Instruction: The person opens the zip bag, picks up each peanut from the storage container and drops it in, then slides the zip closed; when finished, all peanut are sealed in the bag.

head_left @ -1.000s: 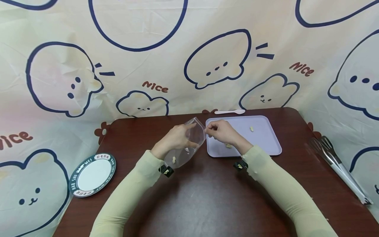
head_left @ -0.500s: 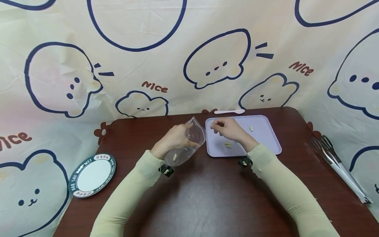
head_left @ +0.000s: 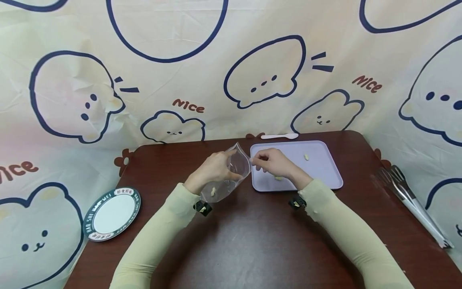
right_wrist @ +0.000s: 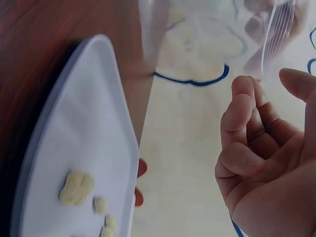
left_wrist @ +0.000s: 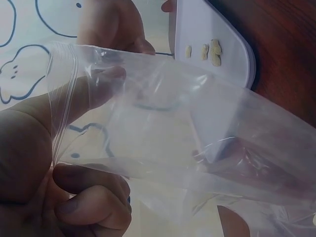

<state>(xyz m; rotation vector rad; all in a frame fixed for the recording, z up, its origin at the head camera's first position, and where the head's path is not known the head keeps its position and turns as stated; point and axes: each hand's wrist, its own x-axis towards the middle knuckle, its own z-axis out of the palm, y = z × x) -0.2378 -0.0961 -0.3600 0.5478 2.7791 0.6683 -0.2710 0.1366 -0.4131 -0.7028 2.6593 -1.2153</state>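
Observation:
My left hand (head_left: 213,167) holds a clear zip bag (head_left: 224,188) by its top, thumb and fingers spread so the mouth gapes. One digit shows through the plastic in the left wrist view, while other fingers curl below the zip strip. A small pale lumpy piece (head_left: 213,192) lies low in the bag. At the bag's mouth is my right hand (head_left: 276,162), fingers bent and fingertips right at the rim. In the right wrist view a gap separates its thumb (right_wrist: 296,84) from the fingers. More pale pieces (right_wrist: 76,188) lie on the lilac tray (head_left: 317,172).
A white plastic spoon (head_left: 279,136) lies behind the tray at the table's back edge. Metal tongs (head_left: 415,204) rest along the right edge. A green-rimmed plate (head_left: 114,213) sits at the left edge. A printed cloth (head_left: 216,80) hangs close behind the table.
My right hand drew back from the bag's mouth over the tray, then returned left to the rim. My left hand and the bag have barely moved.

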